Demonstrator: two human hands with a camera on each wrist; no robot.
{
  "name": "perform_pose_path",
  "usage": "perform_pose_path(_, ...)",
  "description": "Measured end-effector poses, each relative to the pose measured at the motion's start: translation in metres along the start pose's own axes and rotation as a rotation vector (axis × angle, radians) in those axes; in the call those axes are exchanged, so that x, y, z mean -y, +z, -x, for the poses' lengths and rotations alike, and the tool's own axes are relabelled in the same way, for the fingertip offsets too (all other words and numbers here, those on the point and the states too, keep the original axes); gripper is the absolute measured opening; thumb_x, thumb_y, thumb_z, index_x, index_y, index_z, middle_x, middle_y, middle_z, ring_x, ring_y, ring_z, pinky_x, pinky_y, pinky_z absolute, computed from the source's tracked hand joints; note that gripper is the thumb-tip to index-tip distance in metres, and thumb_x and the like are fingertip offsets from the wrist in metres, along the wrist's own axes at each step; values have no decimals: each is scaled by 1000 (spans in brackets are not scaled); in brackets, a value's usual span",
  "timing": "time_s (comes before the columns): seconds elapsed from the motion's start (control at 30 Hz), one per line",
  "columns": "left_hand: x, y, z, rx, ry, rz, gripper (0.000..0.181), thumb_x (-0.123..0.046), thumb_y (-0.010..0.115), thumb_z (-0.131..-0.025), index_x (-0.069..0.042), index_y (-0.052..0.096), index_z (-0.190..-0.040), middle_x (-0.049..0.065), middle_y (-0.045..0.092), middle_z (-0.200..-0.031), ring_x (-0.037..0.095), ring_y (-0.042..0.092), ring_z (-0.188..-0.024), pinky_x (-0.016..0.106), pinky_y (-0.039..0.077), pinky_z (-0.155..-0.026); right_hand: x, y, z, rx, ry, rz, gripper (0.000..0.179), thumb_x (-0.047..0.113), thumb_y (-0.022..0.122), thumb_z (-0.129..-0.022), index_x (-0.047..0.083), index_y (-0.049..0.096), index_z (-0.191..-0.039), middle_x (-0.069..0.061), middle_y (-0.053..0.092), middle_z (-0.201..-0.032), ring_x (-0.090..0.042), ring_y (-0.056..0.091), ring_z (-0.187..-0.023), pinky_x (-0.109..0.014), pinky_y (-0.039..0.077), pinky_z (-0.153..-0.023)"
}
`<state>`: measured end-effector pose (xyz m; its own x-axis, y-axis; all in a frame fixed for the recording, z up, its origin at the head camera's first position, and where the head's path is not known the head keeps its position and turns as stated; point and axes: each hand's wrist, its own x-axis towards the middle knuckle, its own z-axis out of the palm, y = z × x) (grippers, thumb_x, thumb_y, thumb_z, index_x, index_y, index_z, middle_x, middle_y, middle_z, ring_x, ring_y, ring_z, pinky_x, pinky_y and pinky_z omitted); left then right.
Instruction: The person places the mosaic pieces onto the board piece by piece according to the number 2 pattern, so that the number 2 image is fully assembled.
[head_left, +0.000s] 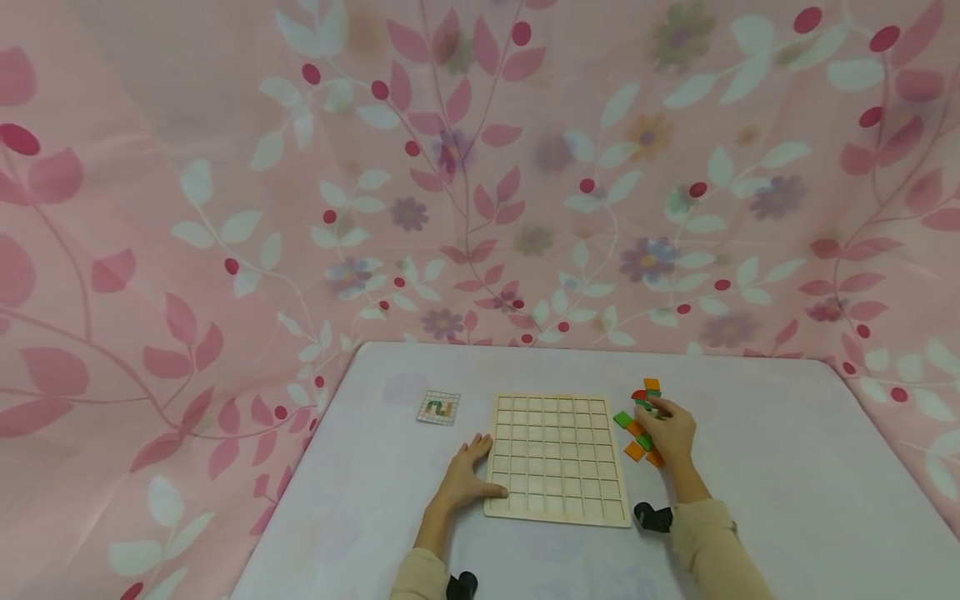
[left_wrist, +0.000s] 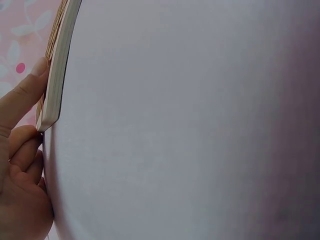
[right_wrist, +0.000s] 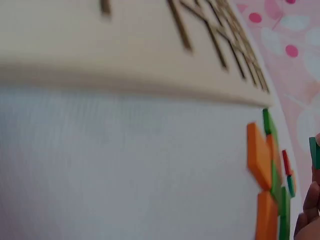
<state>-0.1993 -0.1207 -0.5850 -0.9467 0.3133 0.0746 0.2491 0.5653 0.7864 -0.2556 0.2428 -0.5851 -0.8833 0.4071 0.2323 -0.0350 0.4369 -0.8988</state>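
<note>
A pale wooden grid board lies flat on the table. My left hand is spread at its left side, thumb on the near left corner and fingertips along the edge. In the left wrist view the thumb lies over the board's rim. Right of the board, my right hand is over a loose cluster of orange, green and red tiles. Its fingers pinch a dark green tile, only partly visible in the right wrist view. An orange tile and a bright green tile lie near that hand.
A small card with a grid and a green and orange figure lies left of the board. The white-covered table meets a pink floral cloth behind. Black devices are worn on both wrists.
</note>
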Motion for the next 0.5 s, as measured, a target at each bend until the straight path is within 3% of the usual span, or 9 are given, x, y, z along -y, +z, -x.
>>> perform_pose_path(0.1,0,-1,-1,-1,3,-10,97,-25,89,-59,12,40,-135,26,40,-141,40,30,-136,54,17,-114,9,5,2,17,-42,-114,29,4,72,-79,-10,68,-104,-28,64,-99,0,50,-76,-2,41,-62)
perform_pose_path(0.27,1,-1,-1,-2,10,-5,97,-25,89,-59,13,41,-134,26,40,-140,39,30,-136,53,16,-114,19,21,8,70,-96,-194,28,0,72,-77,-13,67,-101,-30,65,-94,2,51,-72,-4,44,-61)
perform_pose_path(0.5,0,-1,1,8,-4,5,97,-24,88,-59,12,40,-135,27,38,-142,42,28,-136,57,17,-113,22,50,20,140,-3,-175,31,5,74,-78,-9,67,-105,-24,64,-94,0,51,-70,-9,45,-59)
